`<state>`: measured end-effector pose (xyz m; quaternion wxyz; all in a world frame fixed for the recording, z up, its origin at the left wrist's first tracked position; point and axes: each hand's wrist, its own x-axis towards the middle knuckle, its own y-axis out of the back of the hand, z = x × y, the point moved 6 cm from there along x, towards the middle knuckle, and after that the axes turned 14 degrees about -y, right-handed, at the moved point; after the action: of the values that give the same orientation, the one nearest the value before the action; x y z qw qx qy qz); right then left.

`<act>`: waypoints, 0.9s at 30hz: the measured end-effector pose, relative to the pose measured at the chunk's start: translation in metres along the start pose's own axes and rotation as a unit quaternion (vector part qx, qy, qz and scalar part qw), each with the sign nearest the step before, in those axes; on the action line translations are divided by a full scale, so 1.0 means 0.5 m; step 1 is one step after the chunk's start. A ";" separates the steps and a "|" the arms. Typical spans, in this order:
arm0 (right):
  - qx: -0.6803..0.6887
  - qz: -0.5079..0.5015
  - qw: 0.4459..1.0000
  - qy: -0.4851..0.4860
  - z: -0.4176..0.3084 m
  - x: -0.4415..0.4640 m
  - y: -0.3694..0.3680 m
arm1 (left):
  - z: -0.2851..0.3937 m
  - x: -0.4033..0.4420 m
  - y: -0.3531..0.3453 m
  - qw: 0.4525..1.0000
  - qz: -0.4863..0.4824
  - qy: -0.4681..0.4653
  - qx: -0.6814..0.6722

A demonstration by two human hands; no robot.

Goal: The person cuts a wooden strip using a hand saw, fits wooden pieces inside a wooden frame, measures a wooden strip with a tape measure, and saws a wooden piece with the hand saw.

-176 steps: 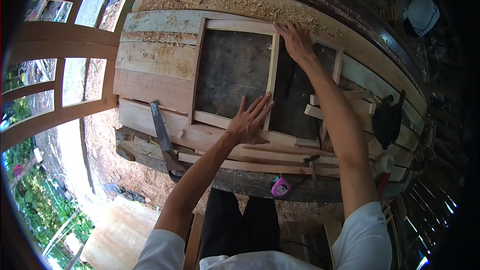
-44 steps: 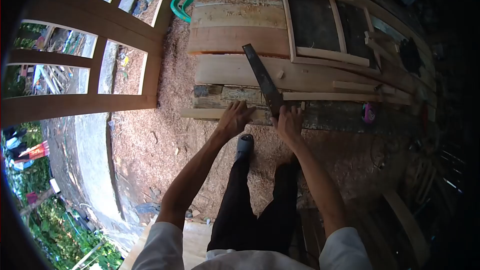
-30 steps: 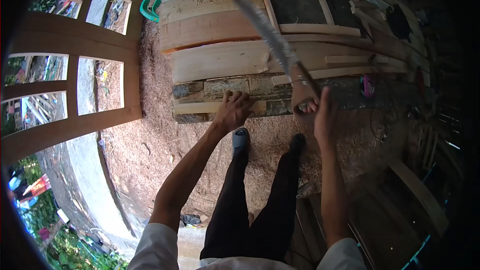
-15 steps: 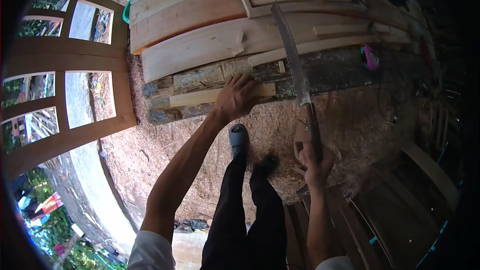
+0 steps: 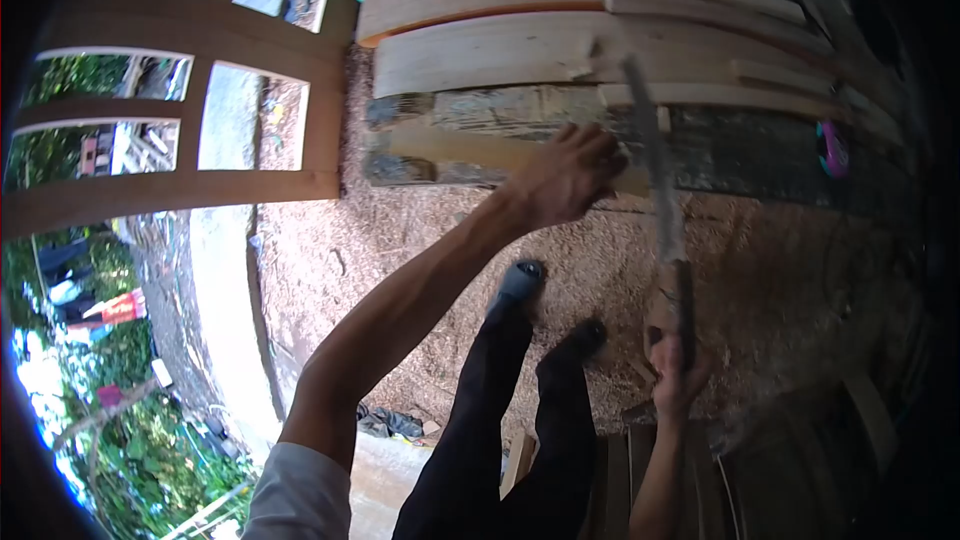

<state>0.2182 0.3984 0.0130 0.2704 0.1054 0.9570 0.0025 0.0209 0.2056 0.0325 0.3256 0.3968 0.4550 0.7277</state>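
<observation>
My left hand is closed with bent fingers over a narrow wooden strip lying along the near edge of a weathered wooden bench. The strip's right end shows just past my fingers. In my right hand is a handsaw, its handle gripped low and to the right. The saw's long blade points away from me across the bench, close to the strip's right end. Motion blurs the blade, and I cannot tell whether it touches the strip.
Wide planks lie beyond the bench top, beside a thin batten. A pink and black tape measure sits to the right. A wooden frame with openings stands at left. Wood shavings cover the ground around my feet.
The view has swung left, so the bench and frame appear further right. The saw blade is nearer the strip's right end. My left hand stays over the strip; my right foot has shifted.
</observation>
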 end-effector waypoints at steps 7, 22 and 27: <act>0.039 -0.004 0.999 0.037 -0.047 0.005 -0.025 | -0.100 -0.127 0.044 0.998 0.027 0.052 -0.021; 0.063 0.043 0.996 -0.035 -0.021 0.021 -0.298 | -0.191 -0.245 0.048 0.965 0.217 0.136 -0.061; -0.053 0.078 0.995 -0.015 0.004 0.043 -0.337 | -0.187 -0.205 0.086 0.967 0.174 0.175 -0.060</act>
<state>0.1677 0.2378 -0.0104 0.2890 0.1653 0.9401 0.0730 -0.0170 0.0662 0.0182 0.1323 0.3159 0.3843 0.8574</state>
